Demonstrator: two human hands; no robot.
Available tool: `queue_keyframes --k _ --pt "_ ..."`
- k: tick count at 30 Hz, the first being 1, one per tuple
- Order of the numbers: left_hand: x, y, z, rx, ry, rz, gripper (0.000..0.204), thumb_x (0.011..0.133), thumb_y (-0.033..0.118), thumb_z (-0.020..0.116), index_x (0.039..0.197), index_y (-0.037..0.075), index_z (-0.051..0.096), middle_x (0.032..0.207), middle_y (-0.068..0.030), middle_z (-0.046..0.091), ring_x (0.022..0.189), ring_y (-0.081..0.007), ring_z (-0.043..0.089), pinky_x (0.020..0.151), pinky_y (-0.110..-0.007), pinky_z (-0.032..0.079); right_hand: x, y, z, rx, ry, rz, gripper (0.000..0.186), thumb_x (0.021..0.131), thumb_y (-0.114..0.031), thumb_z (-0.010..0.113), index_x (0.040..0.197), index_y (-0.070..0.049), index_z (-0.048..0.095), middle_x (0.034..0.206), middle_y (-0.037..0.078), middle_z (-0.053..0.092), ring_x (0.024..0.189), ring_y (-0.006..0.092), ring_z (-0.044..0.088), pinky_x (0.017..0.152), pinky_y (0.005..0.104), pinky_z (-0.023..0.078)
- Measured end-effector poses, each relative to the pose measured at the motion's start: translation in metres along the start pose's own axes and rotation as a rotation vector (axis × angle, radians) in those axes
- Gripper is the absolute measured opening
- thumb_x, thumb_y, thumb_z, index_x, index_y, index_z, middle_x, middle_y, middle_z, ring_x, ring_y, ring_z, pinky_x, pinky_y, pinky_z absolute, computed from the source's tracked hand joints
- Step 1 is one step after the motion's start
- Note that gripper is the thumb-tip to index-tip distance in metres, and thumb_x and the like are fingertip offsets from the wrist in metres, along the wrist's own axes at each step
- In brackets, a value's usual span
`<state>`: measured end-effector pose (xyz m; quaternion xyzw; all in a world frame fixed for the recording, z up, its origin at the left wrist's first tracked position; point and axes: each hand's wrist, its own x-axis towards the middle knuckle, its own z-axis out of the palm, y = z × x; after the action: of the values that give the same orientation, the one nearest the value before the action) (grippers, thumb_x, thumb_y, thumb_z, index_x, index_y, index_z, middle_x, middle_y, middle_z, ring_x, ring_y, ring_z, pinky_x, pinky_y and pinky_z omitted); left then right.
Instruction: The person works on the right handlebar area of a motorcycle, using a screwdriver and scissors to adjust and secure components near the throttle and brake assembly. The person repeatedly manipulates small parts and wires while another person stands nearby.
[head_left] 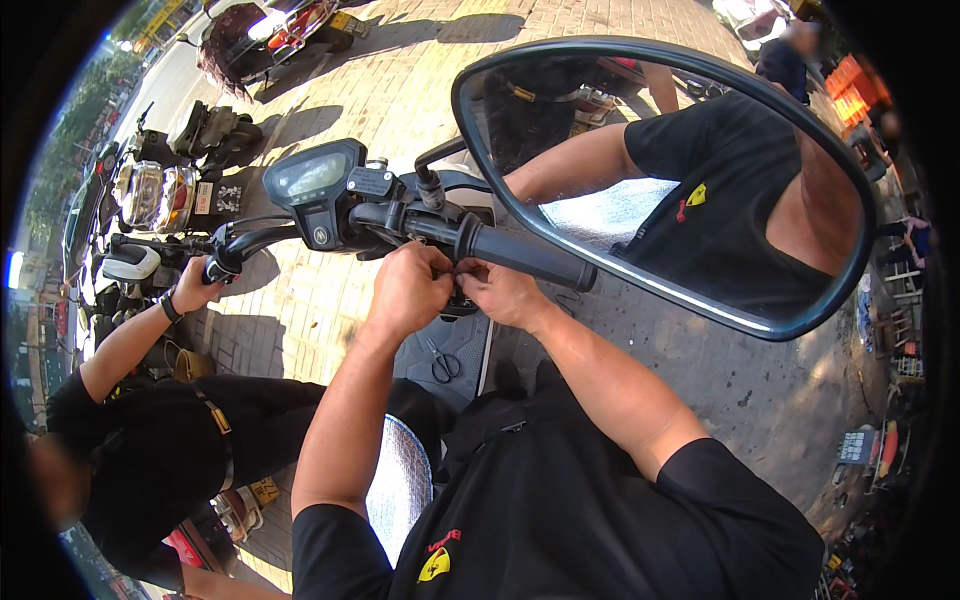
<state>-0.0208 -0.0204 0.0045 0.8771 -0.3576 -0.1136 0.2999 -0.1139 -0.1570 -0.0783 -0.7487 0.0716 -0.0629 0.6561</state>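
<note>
My left hand (418, 285) and my right hand (490, 290) meet just beneath the scooter's right handlebar grip (530, 255), fingers curled and pinched around something small that their fingers hide. Above them are the black switch and brake housing (420, 205) and the display (310, 183). A large mirror (660, 180) on the right reflects a person in a black shirt. Black-handled scissors (442, 365) lie on the grey footboard (420, 360) below my hands. A silver foil-covered seat (395, 480) shows beside my left forearm.
A co-worker in black at the left has a hand (195, 285) on the left grip. Parked scooters (170, 190) line the left and top (280, 35). Other people (785, 70) and orange items (850, 90) are at the upper right. Paving (300, 130) surrounds the scooter.
</note>
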Motion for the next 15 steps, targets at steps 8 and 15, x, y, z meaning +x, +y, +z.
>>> queue_keyframes --k 8,15 --pt "0.005 -0.001 0.002 -0.097 -0.061 -0.100 0.013 0.071 0.007 0.071 0.082 0.001 0.072 0.082 -0.0165 0.069 0.078 -0.0325 0.070 0.072 -0.039 0.055 -0.004 0.009 0.005 -0.078 0.130 0.000 0.015 0.091 -0.003 0.063 0.105 0.001 0.064 0.091 0.004 0.066 0.083 0.0110 0.064 0.076 0.0276 0.052" --pt "0.012 -0.007 -0.004 -0.093 -0.120 -0.091 0.011 0.069 0.006 0.075 0.072 0.000 0.066 0.070 -0.0113 0.064 0.066 -0.0221 0.063 0.061 -0.036 0.050 -0.004 0.020 0.005 -0.044 0.137 -0.060 0.013 0.091 -0.001 0.062 0.103 0.000 0.064 0.089 0.003 0.064 0.080 0.0108 0.062 0.075 0.0282 0.052"
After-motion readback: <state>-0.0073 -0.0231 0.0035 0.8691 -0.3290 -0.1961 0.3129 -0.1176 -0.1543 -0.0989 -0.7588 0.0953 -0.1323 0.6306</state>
